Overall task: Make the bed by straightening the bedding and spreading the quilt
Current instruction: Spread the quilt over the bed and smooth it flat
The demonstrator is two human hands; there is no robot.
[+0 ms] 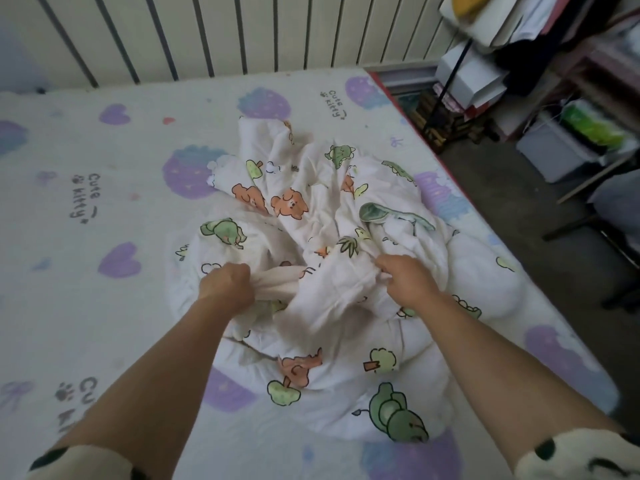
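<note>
Cream sleeves with dark blotches (pixel 588 459) sit at the two bottom corners of the head view, with bare forearms running up from them toward the middle of the bed. Left hand (pixel 227 285): fingers curled into a fist round a twisted, bunched strip of the white crumpled quilt printed with orange bears, green dinosaurs and small trees (pixel 311 202). Right hand (pixel 405 280): fingers curled down into a fold of the same quilt, gripping it, just right of the left hand's hold. The two hands are near each other, with a ridge of fabric between them. The quilt lies in a rumpled heap, not spread, on the right half of the bed, reaching from close to the near edge up toward the middle; its right side comes near the bed's right edge. Under it lies the white bed sheet with purple hearts, purple strawberries and "cute kitty" lettering (pixel 104 220), flat and exposed on the left and at the far end. A red mattress edge (pixel 412 116) shows along the right side. Behind the bed: pale wall panelling with dark vertical stripes (pixel 207 29). Right of the bed: grey floor (pixel 502 202), stacked white boxes and clutter (pixel 467 77), and a pale bin holding something bright green (pixel 592 126); details are blurred.
</note>
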